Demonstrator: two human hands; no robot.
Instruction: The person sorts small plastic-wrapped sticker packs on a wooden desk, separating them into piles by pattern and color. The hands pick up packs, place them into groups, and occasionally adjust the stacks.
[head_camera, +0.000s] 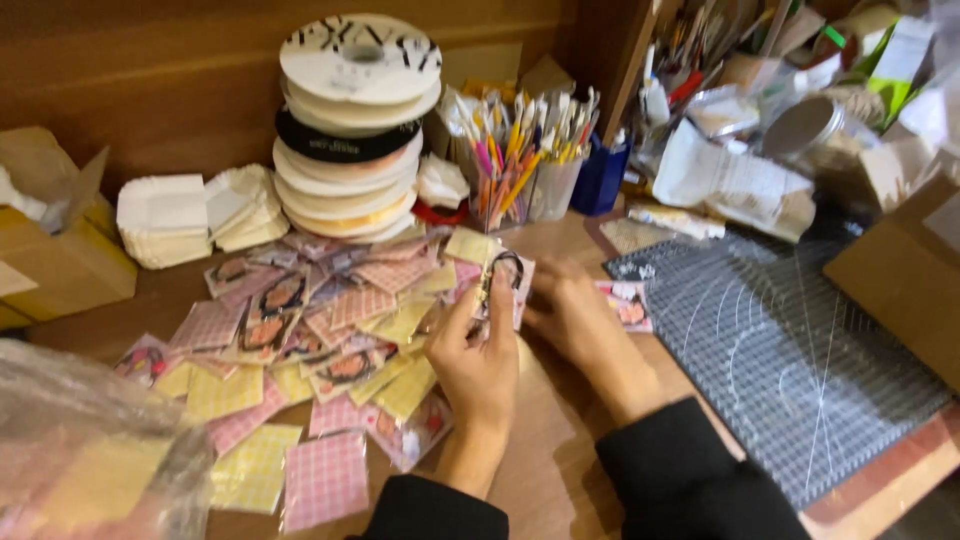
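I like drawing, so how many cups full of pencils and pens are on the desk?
2 in clear view: a clear cup of colourful pencils beside the ribbon spools, and a paler cup just right of it, next to a blue holder. The clutter behind may hide more.

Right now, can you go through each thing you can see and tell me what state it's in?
Left hand: raised, pinching a small packet.
Small packet: held upright above the desk.
Right hand: resting on the desk, touching that packet.
Pink and yellow checked packets: spread loose, overlapping.
Ribbon spools: stacked, leaning slightly.
Pen cups: upright, full.
Cutting mat: lying flat.
Metal tin: on its side.
Cardboard box: open.
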